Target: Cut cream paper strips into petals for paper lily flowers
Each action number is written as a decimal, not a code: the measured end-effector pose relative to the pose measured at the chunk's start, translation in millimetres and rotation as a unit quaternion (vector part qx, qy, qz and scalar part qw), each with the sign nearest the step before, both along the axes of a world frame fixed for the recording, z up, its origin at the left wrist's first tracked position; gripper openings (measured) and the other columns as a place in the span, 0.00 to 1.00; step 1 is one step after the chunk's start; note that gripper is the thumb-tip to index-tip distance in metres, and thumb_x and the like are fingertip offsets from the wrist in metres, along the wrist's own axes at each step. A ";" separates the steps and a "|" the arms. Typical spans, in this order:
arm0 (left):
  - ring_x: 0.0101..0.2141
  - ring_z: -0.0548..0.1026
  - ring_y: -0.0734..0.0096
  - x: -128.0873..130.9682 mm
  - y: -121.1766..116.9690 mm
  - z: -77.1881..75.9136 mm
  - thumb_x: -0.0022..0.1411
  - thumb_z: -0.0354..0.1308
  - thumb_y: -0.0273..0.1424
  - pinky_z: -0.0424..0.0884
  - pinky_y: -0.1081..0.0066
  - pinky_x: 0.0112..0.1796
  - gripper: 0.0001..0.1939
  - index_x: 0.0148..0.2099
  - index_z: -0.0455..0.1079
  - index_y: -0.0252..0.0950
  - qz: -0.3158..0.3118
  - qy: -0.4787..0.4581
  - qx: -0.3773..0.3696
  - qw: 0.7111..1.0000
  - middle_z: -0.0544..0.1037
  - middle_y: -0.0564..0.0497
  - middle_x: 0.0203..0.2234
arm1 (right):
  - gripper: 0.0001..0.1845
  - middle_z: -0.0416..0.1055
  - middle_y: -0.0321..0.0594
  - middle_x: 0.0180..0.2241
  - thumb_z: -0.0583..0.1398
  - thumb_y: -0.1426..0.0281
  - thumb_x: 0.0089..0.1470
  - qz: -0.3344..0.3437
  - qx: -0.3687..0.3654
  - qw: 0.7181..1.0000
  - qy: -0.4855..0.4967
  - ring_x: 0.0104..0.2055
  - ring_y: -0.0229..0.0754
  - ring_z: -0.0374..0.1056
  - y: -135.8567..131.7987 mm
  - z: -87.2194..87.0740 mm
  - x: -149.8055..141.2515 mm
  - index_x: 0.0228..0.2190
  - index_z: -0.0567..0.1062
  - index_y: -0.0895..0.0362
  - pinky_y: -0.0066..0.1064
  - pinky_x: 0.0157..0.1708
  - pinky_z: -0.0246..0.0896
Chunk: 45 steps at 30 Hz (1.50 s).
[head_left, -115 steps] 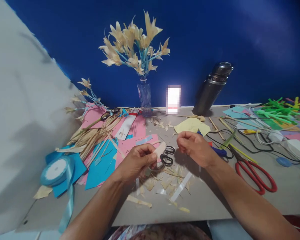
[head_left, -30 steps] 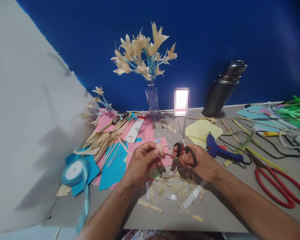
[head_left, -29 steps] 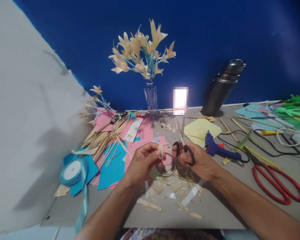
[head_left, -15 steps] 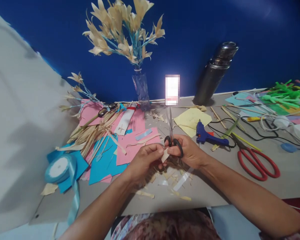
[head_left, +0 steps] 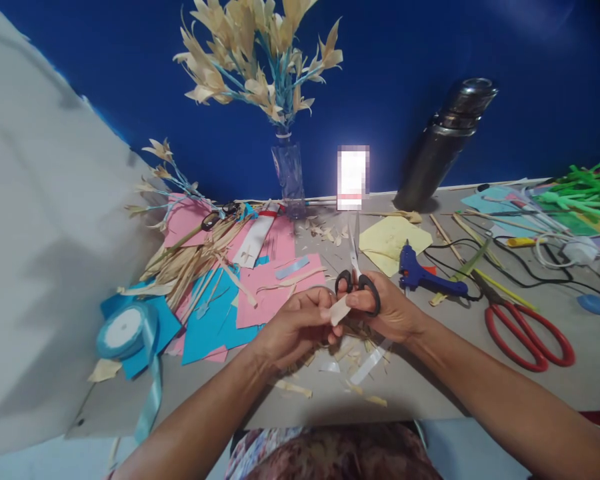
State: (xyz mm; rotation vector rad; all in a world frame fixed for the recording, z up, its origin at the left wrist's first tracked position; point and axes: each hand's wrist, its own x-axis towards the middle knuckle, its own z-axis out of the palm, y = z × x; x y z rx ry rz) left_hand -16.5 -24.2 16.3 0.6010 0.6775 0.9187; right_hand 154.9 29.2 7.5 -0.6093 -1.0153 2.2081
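One pale, papery strip (head_left: pixel 339 311), narrow and thin, is held above the table (head_left: pixel 260 415): the left hand (head_left: pixel 297 325) pinches its lower end, the right hand (head_left: pixel 391 312) its upper. Its long axis slants up rightward. Hooked in the right hand, scissors (head_left: pixel 355 262) point smooth metal blades toward the wall (head_left: pixel 380 87).

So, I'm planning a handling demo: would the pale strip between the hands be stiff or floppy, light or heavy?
The pale strip is probably light, being small beside the black-handled scissors. It may hold its shape, looking nearly flat between the left hand and right hand. If it resembles the curled pale flowers, it might bend.
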 end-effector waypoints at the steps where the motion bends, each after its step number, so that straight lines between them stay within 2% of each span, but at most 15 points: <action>1: 0.25 0.73 0.70 -0.9 0.7 0.9 0.51 0.67 0.37 0.66 0.72 0.28 0.14 0.29 0.68 0.34 0.003 -0.007 -0.003 1.000 0.75 0.48 0.24 | 0.18 0.75 0.36 0.24 0.72 0.66 0.41 -0.002 0.000 1.000 -0.002 0.23 0.41 0.73 0.5 0.7 0.5 0.32 0.73 0.58 0.33 0.25 0.71; 4: 0.26 0.73 0.69 -2.2 2.7 2.4 0.54 0.65 0.42 0.66 0.72 0.28 0.17 0.35 0.73 0.31 0.011 0.009 0.009 1.000 0.75 0.46 0.26 | 0.17 0.74 0.35 0.24 0.73 0.67 0.40 -0.019 0.006 1.000 -0.021 0.23 0.39 0.72 2.2 1.4 2.6 0.31 0.73 0.59 0.29 0.24 0.68; 7: 0.26 0.72 0.71 -1.4 3.4 0.7 0.53 0.67 0.37 0.66 0.73 0.28 0.14 0.34 0.74 0.31 0.014 0.042 0.024 0.999 0.74 0.47 0.26 | 0.16 0.72 0.34 0.22 0.73 0.68 0.39 -0.026 0.021 0.999 -0.040 0.21 0.34 0.67 3.2 0.3 4.3 0.30 0.75 0.60 0.24 0.20 0.60; 12: 0.24 0.71 0.75 -0.4 2.2 -3.3 0.50 0.70 0.31 0.65 0.74 0.28 0.10 0.31 0.72 0.32 0.023 0.079 0.016 0.996 0.75 0.50 0.25 | 0.16 0.69 0.32 0.21 0.73 0.68 0.39 -0.035 0.026 0.997 -0.064 0.19 0.31 0.61 4.3 -2.2 2.8 0.30 0.76 0.60 0.22 0.17 0.50; 15: 0.25 0.71 0.74 -2.3 2.6 -1.8 0.49 0.71 0.31 0.66 0.74 0.27 0.11 0.31 0.73 0.32 0.044 0.081 0.009 0.996 0.75 0.50 0.24 | 0.19 0.66 0.30 0.19 0.74 0.63 0.39 -0.056 0.013 0.996 -0.071 0.16 0.28 0.54 6.7 -2.8 1.7 0.29 0.75 0.60 0.21 0.16 0.43; 17: 0.24 0.71 0.75 -4.8 3.7 0.5 0.49 0.72 0.30 0.65 0.75 0.27 0.11 0.31 0.73 0.32 0.079 0.070 0.006 0.994 0.75 0.51 0.23 | 0.22 0.67 0.32 0.21 0.73 0.56 0.41 -0.061 0.012 0.996 -0.066 0.16 0.27 0.50 7.7 -2.9 2.0 0.29 0.75 0.60 0.22 0.16 0.41; 21: 0.25 0.72 0.75 -11.0 6.0 5.7 0.49 0.72 0.30 0.66 0.76 0.27 0.12 0.30 0.72 0.32 0.151 0.053 0.021 0.987 0.74 0.52 0.23 | 0.30 0.72 0.40 0.27 0.64 0.43 0.48 -0.020 0.079 0.993 -0.090 0.19 0.30 0.52 1.6 -1.7 2.3 0.32 0.75 0.60 0.25 0.18 0.42; 24: 0.26 0.73 0.75 -14.2 6.8 8.2 0.52 0.70 0.30 0.69 0.74 0.29 0.10 0.31 0.71 0.33 0.183 0.043 0.045 0.981 0.76 0.51 0.25 | 0.32 0.72 0.40 0.27 0.64 0.41 0.46 0.037 0.116 0.985 -0.118 0.20 0.31 0.52 -8.0 -1.0 -0.7 0.32 0.74 0.60 0.26 0.20 0.43; 28: 0.25 0.73 0.76 -14.2 6.8 9.0 0.53 0.69 0.29 0.70 0.74 0.30 0.10 0.32 0.70 0.34 0.216 0.030 0.048 0.975 0.78 0.50 0.30 | 0.36 0.70 0.39 0.25 0.62 0.38 0.46 0.062 0.153 0.978 -0.127 0.21 0.32 0.52 -15.4 -4.2 -4.9 0.32 0.74 0.61 0.27 0.21 0.41; 34: 0.24 0.74 0.77 -8.8 5.7 8.9 0.52 0.69 0.28 0.71 0.76 0.28 0.12 0.33 0.68 0.34 0.292 0.051 0.058 0.953 0.79 0.52 0.26 | 0.36 0.68 0.37 0.20 0.64 0.38 0.43 0.069 0.139 0.978 -0.136 0.20 0.32 0.53 -16.7 -8.5 -6.4 0.30 0.73 0.62 0.26 0.20 0.43; 38: 0.23 0.74 0.76 -6.8 5.3 8.2 0.52 0.69 0.29 0.70 0.76 0.25 0.12 0.33 0.68 0.34 0.297 0.057 0.050 0.952 0.79 0.52 0.25 | 0.36 0.67 0.36 0.19 0.65 0.39 0.42 0.069 0.119 0.980 -0.144 0.19 0.33 0.55 -20.1 -9.9 -8.5 0.29 0.73 0.61 0.26 0.20 0.45; 45: 0.23 0.75 0.74 -6.8 5.6 8.0 0.51 0.70 0.29 0.72 0.75 0.26 0.12 0.32 0.69 0.34 0.299 0.052 0.046 0.952 0.79 0.52 0.24 | 0.34 0.66 0.35 0.18 0.67 0.40 0.40 0.062 0.110 0.980 -0.157 0.19 0.32 0.55 -21.1 -10.6 -11.2 0.26 0.72 0.60 0.25 0.20 0.45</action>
